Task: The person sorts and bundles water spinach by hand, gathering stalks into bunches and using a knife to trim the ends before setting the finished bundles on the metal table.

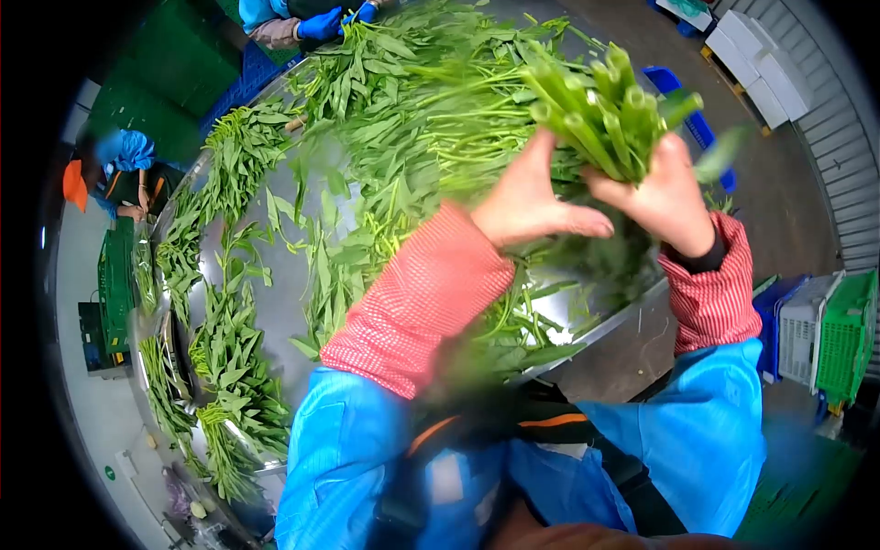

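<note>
My right hand [665,197] is wrapped round a bunch of green stems [610,115], whose cut ends point up towards the camera while the leaves hang down, blurred, below the hand. Just left of the bunch is my left hand [541,197], thumb and fingers spread apart, with nothing in its grasp. Loose leafy stalks [467,128] cover much of the metal table [280,312] beneath and beyond my hands.
Bundled greens [229,367] lie along the table's left side. Blue-gloved hands [321,25] work at the far edge; another person [128,165] is at the left. A blue basket [678,87], white boxes [756,69] and green crate [845,335] stand right.
</note>
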### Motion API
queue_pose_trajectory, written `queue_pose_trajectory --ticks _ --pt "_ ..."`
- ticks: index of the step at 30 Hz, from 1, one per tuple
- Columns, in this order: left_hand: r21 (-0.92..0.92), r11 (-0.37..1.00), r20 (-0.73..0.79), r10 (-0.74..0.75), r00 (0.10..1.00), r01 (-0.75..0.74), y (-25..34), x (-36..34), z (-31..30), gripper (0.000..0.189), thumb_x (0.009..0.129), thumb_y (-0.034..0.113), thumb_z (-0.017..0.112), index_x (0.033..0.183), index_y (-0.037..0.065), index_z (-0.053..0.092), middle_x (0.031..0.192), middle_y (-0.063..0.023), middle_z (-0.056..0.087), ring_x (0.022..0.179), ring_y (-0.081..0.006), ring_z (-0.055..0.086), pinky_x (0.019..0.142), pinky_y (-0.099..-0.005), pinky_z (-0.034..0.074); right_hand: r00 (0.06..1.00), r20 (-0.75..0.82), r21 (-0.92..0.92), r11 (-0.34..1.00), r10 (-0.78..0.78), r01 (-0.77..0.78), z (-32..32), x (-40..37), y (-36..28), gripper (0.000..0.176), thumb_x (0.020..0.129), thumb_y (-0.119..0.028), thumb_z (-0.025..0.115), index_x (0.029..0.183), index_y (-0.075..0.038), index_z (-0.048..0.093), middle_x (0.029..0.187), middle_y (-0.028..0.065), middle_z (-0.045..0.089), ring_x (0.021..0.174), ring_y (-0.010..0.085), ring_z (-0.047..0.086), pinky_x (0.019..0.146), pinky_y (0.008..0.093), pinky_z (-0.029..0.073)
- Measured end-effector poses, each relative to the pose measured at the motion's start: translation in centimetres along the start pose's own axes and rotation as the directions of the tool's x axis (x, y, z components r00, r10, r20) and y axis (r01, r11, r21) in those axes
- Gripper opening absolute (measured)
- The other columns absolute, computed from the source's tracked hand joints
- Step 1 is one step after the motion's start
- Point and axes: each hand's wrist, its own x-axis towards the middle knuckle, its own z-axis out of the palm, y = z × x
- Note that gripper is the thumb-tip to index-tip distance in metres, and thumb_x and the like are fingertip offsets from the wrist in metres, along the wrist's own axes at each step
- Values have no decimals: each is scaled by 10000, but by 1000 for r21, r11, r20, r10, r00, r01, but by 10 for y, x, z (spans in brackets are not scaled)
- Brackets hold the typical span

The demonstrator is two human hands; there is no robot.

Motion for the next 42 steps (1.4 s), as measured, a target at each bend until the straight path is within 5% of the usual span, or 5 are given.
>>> queue_pose_trajectory --ticks 8,13,20,32,42 --pt "-450 828 171 -287 942 334 66 -54 -41 756 672 127 830 1315 9 450 1207 -80 563 1105 -176 545 932 -327 461 951 -2 -497 826 -308 267 56 14 -42 814 619 -566 737 1217 -41 566 1167 175 556 1047 353 518 879 431 384" --pt "-274 850 190 -412 891 451 79 -91 -65 481 699 53 749 1141 -4 567 1013 -41 623 915 -141 591 834 -303 495 889 404 135 975 -217 176 54 8 -44 669 697 -411 758 1210 -31 559 1066 128 581 941 251 574 821 379 447" --pt "888 361 -214 -226 950 285 140 -135 -131 625 690 118 712 1274 90 492 912 -206 665 878 -371 647 761 -425 514 973 103 -646 758 206 -92 96 -101 134 292 774 -232 703 966 -30 611 901 173 609 841 319 622 736 426 508" --pt "35 520 -253 -821 511 853 18 -270 -136 322 721 95 723 1003 -18 619 872 -33 630 783 -128 575 734 -265 479 772 15 -79 771 635 -633 151 -166 46 336 909 -242 505 1183 -48 499 939 251 616 881 417 600 755 472 455" --pt "-15 612 -163 -782 602 791 2 -287 -123 313 719 4 690 1024 -7 624 900 -18 633 811 -113 584 753 -264 485 1000 29 -63 998 4 -2 256 -120 -93 242 882 -149 600 1102 -55 564 890 129 569 807 329 593 677 384 489"
